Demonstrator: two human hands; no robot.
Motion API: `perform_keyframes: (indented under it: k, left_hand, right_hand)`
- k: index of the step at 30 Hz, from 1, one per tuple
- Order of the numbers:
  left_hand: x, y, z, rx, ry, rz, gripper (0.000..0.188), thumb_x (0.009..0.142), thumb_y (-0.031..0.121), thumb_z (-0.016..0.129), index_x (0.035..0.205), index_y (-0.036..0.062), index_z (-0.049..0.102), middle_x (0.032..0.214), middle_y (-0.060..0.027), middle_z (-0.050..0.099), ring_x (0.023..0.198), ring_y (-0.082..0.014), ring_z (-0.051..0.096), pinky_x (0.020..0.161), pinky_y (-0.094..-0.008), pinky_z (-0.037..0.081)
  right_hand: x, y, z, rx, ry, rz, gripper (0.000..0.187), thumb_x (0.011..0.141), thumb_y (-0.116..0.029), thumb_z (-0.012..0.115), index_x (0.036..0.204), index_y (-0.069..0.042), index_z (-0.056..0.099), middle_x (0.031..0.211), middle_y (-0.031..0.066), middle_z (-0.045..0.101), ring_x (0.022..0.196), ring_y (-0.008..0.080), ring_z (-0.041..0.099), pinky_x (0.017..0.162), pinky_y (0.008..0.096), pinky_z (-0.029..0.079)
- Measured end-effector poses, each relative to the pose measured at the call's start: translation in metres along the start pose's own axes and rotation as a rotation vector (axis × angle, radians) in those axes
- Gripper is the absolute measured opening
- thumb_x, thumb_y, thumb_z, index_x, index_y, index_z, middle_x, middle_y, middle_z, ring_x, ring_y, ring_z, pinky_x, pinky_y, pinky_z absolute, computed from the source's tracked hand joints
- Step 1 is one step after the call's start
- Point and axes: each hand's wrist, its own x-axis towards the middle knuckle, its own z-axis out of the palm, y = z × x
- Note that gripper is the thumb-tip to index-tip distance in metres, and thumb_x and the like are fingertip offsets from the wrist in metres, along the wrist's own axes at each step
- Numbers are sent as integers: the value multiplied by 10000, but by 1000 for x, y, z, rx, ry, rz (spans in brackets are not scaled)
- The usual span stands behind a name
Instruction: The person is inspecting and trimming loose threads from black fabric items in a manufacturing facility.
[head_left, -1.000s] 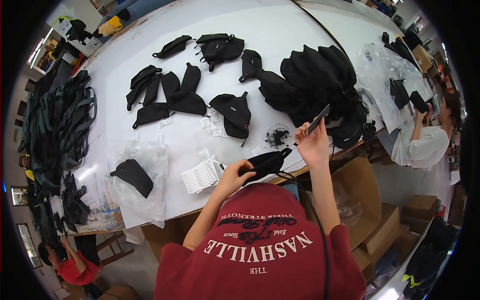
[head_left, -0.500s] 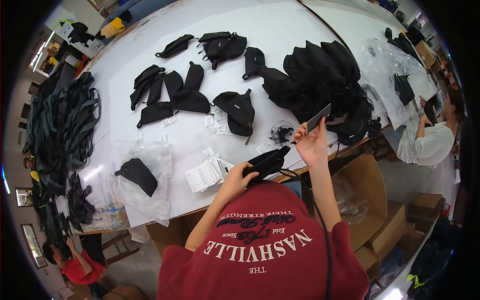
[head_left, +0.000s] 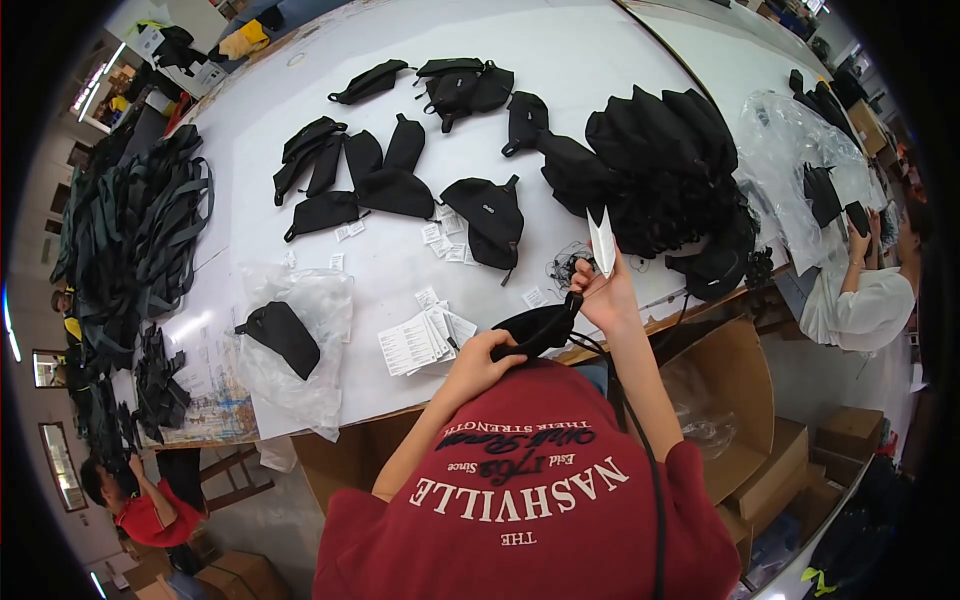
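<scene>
My left hand is closed around a small black pouch bag, held against my body at the table's front edge. My right hand, raised just right of that pouch, pinches a folded white card whose two halves stand slightly apart. Behind this hand lies a tangle of thin black cords. A fanned stack of printed white labels rests left of the pouch. Farther back on the table is another black pouch bag, lying on several small labels.
A large heap of black bags covers the right of the table. On the left are piled dark straps and a clear plastic bag under a black pouch. Cardboard boxes stand below right. A co-worker sits at far right.
The card in my right hand has turned from its flat dark grey side to a white, partly unfolded edge. My left hand keeps hold of the pouch. The view has shifted slightly.
</scene>
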Motion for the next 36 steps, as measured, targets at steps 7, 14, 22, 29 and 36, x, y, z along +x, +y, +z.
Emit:
perform_keyframes:
  k: [7, 14, 22, 29, 36]
  left_hand:
    - [9, 3, -21, 189, -17, 23, 235, 753, 227, 691, 847, 24, 620, 825, -130, 590, 838, -313, 562, 740, -367, 449]
    - [29, 7, -38, 171, -177, 172, 187, 723, 126, 716, 858, 31, 627, 1276, -118, 452, 1009, -297, 567, 846, -370, 479]
    - [60, -30, -39, -14, -540, -22, 219, 798, 219, 669, 904, 28, 652, 836, -119, 634, 781, -234, 604, 770, -307, 455]
    - [129, -145, -51, 622, 681, -6, 230, 780, 174, 648, 985, 73, 622, 1063, -99, 594, 977, -250, 537, 850, -372, 418]
    - [131, -147, -72, 488, 597, 43, 128, 797, 137, 632, 895, 56, 645, 893, -82, 634, 825, -232, 577, 715, -361, 444]
  right_hand:
    - [4, -10, 2, -640, 283, -465, 231, 841, -313, 670, 682, -148, 641, 572, -105, 429, 511, 26, 292, 483, 221, 216]
    - [-14, 25, 33, -1937, 4, -113, 321, 747, -355, 701, 768, -35, 703, 582, 156, 598, 528, 264, 581, 552, 341, 441]
    - [-12, 42, -8, -1787, -205, 206, 443, 812, -418, 637, 780, 24, 642, 631, 198, 585, 569, 291, 572, 558, 371, 431]
    - [-13, 50, -32, -1738, -246, 287, 354, 760, -346, 695, 844, -5, 648, 568, 116, 540, 526, 245, 548, 535, 355, 435]
    - [-27, 42, 6, -2089, -298, -155, 238, 747, -268, 689, 857, -58, 696, 772, 160, 539, 796, 324, 533, 700, 403, 424]
